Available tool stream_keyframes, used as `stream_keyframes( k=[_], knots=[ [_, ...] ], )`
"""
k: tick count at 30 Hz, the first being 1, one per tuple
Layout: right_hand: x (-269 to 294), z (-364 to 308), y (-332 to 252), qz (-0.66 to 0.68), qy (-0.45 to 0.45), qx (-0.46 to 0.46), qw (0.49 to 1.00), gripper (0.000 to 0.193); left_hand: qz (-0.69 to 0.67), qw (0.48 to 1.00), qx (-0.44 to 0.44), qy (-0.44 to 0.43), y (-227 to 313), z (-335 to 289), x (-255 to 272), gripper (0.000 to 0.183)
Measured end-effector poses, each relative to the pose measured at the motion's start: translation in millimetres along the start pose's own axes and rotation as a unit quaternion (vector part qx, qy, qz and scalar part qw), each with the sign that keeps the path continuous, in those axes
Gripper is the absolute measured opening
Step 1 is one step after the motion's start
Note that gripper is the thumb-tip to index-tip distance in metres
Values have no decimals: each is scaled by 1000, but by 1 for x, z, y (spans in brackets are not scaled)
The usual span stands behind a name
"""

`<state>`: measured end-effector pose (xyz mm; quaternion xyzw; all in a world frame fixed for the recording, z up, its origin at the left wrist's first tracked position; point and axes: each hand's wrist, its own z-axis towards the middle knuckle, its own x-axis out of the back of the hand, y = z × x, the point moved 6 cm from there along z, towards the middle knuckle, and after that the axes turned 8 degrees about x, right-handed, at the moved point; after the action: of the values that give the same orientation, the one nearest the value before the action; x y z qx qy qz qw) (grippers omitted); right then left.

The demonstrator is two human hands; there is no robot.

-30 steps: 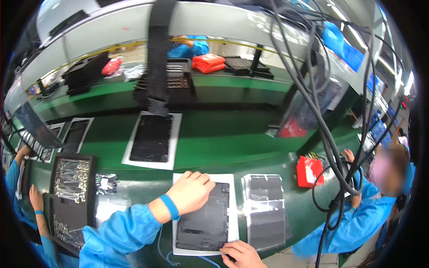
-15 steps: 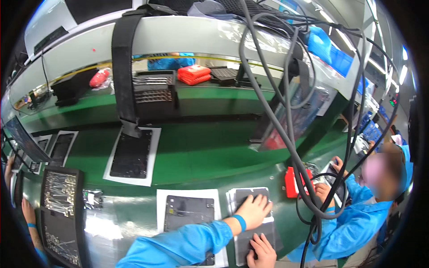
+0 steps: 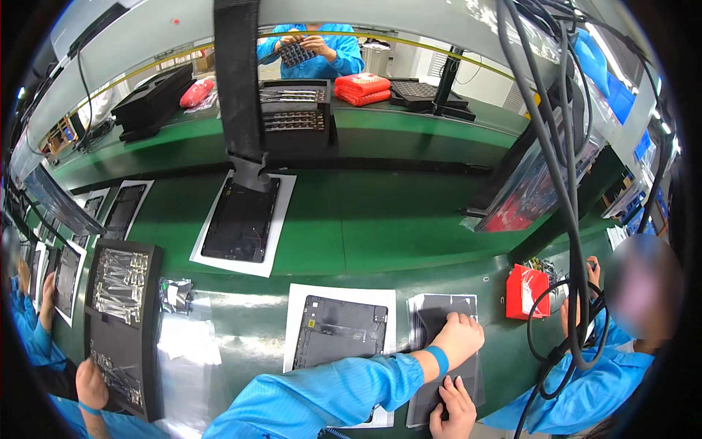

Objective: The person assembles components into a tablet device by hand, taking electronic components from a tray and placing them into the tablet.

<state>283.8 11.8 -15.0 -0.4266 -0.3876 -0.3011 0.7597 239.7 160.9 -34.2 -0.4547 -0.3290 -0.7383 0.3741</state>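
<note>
My left hand (image 3: 459, 338), a blue band at its wrist, is over the upper part of a stack of dark, thin sheets (image 3: 431, 311) with clear plastic edges. Its fingers are curled closed, and what they pinch, if anything, is hidden. Lower down, my right hand (image 3: 455, 411) rests on the same stack with its fingers stretched out. My left sleeve crosses a black tablet back housing (image 3: 344, 329), which lies on a white sheet (image 3: 296, 300) left of the stack and is partly covered by the arm.
A black tray of small metal parts (image 3: 121, 285) stands left, beside clear plastic bags (image 3: 186, 340). Another housing (image 3: 241, 227) lies on white paper farther back. A red bin (image 3: 526, 291) and hanging cables (image 3: 574, 293) are at right. Co-workers sit left, right and opposite.
My left hand has gone from lying flat on the stack to curled fingers. My right hand stays low on it. The view has shifted, and a co-worker's hands opposite now show.
</note>
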Motion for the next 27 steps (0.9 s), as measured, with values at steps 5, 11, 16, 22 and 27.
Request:
stream_keyframes(
  k=[5, 11, 16, 22, 27],
  knots=[
    [2, 6, -8, 1, -16, 10, 1000, 33, -51, 997, -22, 50, -16, 8, 45, 7],
    [10, 29, -57, 17, -36, 65, 997, 30, -235, 964, 10, 124, -92, -30, 190, 11],
    [-41, 42, -126, 82, -164, 247, 951, 30, -297, 941, 95, 130, -166, -124, 292, 21],
    [-84, 40, -155, 5, -272, 337, 901, 25, -298, 929, 213, 54, -188, -221, 324, 18],
    [-86, 44, -149, -30, -294, 361, 885, 25, -268, 940, 209, 23, -192, -236, 312, 16]
  ],
)
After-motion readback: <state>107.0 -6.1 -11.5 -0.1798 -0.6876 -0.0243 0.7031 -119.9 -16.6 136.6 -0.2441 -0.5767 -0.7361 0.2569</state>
